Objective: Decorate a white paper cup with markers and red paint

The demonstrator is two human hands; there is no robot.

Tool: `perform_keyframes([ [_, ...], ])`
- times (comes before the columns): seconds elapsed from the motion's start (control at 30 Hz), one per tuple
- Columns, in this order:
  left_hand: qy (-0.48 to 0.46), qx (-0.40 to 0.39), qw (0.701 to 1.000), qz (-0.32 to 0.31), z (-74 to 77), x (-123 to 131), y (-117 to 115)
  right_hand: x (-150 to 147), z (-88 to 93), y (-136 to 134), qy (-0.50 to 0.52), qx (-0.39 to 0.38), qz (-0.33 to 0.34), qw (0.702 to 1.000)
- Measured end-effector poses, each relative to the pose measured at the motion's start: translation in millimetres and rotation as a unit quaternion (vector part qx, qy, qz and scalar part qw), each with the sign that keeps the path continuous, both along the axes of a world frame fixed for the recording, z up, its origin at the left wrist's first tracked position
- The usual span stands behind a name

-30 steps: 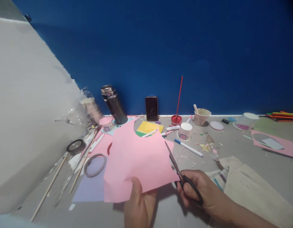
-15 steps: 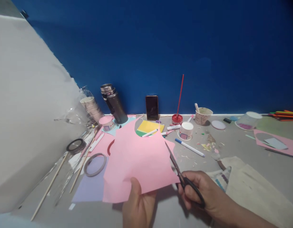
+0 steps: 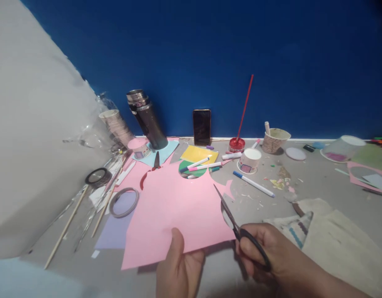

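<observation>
A sheet of pink paper [image 3: 175, 211] with a rounded notch cut from its far edge is held up over the table. My left hand [image 3: 180, 265] pinches its near edge, thumb on top and fingers beneath. My right hand [image 3: 265, 252] grips black-handled scissors [image 3: 230, 211], fingers through the loops. The blades point away from me, beside the sheet's right edge, with the near right corner of the paper close to the pivot. Whether the blades touch the paper I cannot tell. Beyond the notch lie markers [image 3: 206, 166] on green paper and a yellow packet [image 3: 199, 155].
On the left are a tape roll [image 3: 98, 176], a grey ring [image 3: 124, 203], wooden sticks [image 3: 67, 227] and a flask [image 3: 150, 124]. A phone [image 3: 202, 127] leans on the blue wall. Paper cups [image 3: 250, 159], a blue-capped marker [image 3: 254, 184] and a cloth [image 3: 336, 236] lie right.
The far part of the sheet has dropped lower, and its left corner has swung left and nearer. A red-handled tool behind it now shows more. The camera view has shifted slightly.
</observation>
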State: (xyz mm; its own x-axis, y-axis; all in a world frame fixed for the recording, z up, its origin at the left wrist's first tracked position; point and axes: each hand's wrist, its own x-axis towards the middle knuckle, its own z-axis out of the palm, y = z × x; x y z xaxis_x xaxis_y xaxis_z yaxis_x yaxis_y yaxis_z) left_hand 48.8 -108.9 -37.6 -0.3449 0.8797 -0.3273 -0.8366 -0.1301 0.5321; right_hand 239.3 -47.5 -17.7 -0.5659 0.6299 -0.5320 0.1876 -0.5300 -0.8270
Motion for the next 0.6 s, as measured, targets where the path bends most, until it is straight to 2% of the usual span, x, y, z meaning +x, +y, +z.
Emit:
perform_keyframes([
  [0.07, -0.001, 0.004, 1.000, -0.024, -2.6, -1, -2, 0, -0.5, 0, -0.011, 0.007, 0.015, 1.000],
  [0.2, -0.014, 0.017, 0.993, -0.116, -5.6, -3, -4, 0, -2.0, 1, -0.027, 0.005, 0.028, 0.999],
  [0.27, -0.018, 0.011, 0.991, -0.133, -6.5, -5, -5, 0, -2.5, 2, -0.037, 0.003, 0.030, 0.999],
  [0.47, -0.031, -0.032, 0.996, -0.076, -9.4, -9, -11, 4, -3.3, 1, -0.013, 0.015, 0.037, 0.999],
  [0.6, -0.054, -0.045, 0.995, -0.075, -8.2, -9, -12, 9, -6.0, 0, -0.018, 0.051, 0.052, 0.997],
])
